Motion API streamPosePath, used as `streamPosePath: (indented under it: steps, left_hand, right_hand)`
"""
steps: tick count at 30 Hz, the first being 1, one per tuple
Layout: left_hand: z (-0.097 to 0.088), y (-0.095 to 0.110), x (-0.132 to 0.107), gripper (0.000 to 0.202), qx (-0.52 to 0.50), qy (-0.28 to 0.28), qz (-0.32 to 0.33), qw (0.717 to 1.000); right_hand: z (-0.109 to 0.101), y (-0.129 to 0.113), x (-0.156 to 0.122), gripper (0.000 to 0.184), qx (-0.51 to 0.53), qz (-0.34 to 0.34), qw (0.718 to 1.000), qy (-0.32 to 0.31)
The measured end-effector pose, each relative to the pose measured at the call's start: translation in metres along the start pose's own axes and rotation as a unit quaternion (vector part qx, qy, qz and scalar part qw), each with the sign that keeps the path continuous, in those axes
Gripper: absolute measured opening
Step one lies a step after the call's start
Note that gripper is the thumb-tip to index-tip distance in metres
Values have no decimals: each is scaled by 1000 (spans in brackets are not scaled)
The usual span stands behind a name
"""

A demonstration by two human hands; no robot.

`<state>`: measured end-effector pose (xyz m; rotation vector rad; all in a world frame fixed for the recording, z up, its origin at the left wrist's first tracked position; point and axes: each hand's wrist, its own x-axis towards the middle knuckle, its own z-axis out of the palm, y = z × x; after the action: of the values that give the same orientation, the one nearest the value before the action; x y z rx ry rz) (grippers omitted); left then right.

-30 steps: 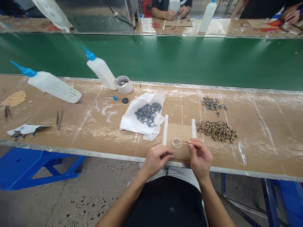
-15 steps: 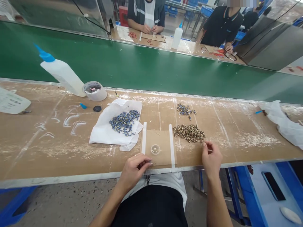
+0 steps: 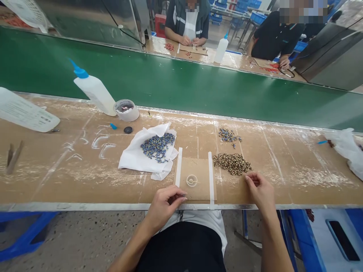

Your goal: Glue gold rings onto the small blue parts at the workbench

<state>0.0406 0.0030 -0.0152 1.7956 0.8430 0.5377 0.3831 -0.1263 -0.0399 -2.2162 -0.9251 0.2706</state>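
Note:
My left hand [image 3: 167, 202] is at the front edge of a cardboard pad [image 3: 198, 192], thumb and fingers pinched together. Something tiny may be between its fingertips, but I cannot make it out. A small clear round dish [image 3: 192, 181] with a thin curled piece in it sits on the pad. At the near right edge of a heap of small brown-and-gold pieces [image 3: 232, 163] is my right hand [image 3: 262, 190], its thumb and forefinger closed; what they pinch, if anything, is too small to see. Blue-and-yellow small pieces [image 3: 159, 146] lie on a white sheet [image 3: 132, 158] left of the pad.
More blue pieces [image 3: 228, 135] lie behind the brown heap. A blue-tipped bottle [image 3: 96, 94], a round tub [image 3: 127, 113], a black cap [image 3: 128, 130] and tweezers [image 3: 14, 156] are on the left. Across the green belt [image 3: 181, 81], two people work at another table.
The view has swung left, so the table's things appear farther right and the tweezers have come into sight. Both hands stay closed at nearly the same places on the table.

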Motion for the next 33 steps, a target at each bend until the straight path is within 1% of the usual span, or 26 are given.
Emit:
streamPosePath:
  steps: [3, 6, 9, 12, 14, 16, 20, 26, 30, 33]
  left_hand:
    - [-4, 16, -2, 12, -17, -10, -4, 1000]
    - [-4, 35, 0, 8, -27, -12, 12, 999]
    - [-1, 52, 6, 8, -37, -9, 39, 999]
    - [4, 63, 11, 14, -43, -9, 75, 996]
    - [7, 68, 14, 17, -45, -1, 91, 995]
    - [9, 70, 15, 16, -43, 17, 95, 994]
    - [12, 70, 16, 13, -34, 49, 91, 994]
    - [10, 66, 14, 13, -15, 46, 93, 995]
    - [6, 62, 11, 14, 66, 51, 126, 989]
    - [3, 60, 11, 17, 154, 57, 176, 971]
  right_hand:
    - [-9, -13, -14, 39, 54, 13, 998, -29]
    - [-10, -43, -36, 30, 174, 45, 981, -74]
    - [-2, -84, -60, 24, 295, 64, 945, -126]
    - [12, -119, -79, 19, 381, 79, 907, -159]
    - [20, -136, -87, 14, 404, 80, 897, -163]
    - [25, -147, -91, 12, 408, 73, 896, -161]
    - [30, -158, -95, 10, 411, 72, 893, -166]
    - [34, -163, -101, 10, 411, 69, 886, -203]
    - [36, -162, -105, 10, 398, 54, 890, -215]
    - [35, -159, -104, 9, 369, 23, 901, -227]
